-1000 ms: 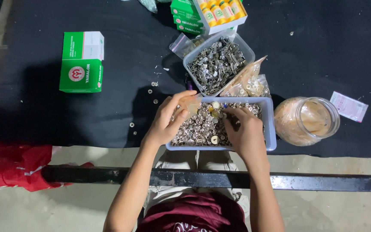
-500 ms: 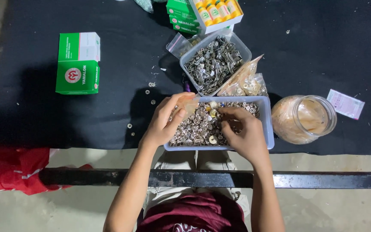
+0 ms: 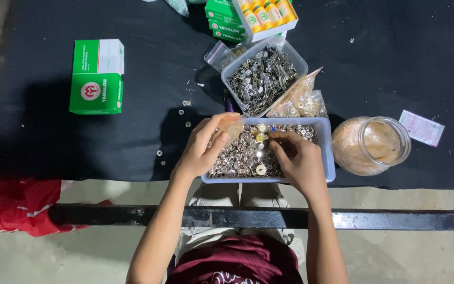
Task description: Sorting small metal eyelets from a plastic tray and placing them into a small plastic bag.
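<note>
pale tray [image 3: 328, 152], heaped small silvery metal rings [image 3: 240, 158]

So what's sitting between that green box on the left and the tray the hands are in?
In the head view, only black table mat lies between the green box and the tray, with a few small loose metal rings scattered on it.

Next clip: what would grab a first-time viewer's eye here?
Both hands meet over a shallow blue-grey tray heaped with small silvery round parts at the near edge of the black table: the left hand pinches a small clear bag, the right hand curls over the parts. Behind it stands a clear tub of metal clips; a glass jar sits to the right and a green carton far left.
</note>
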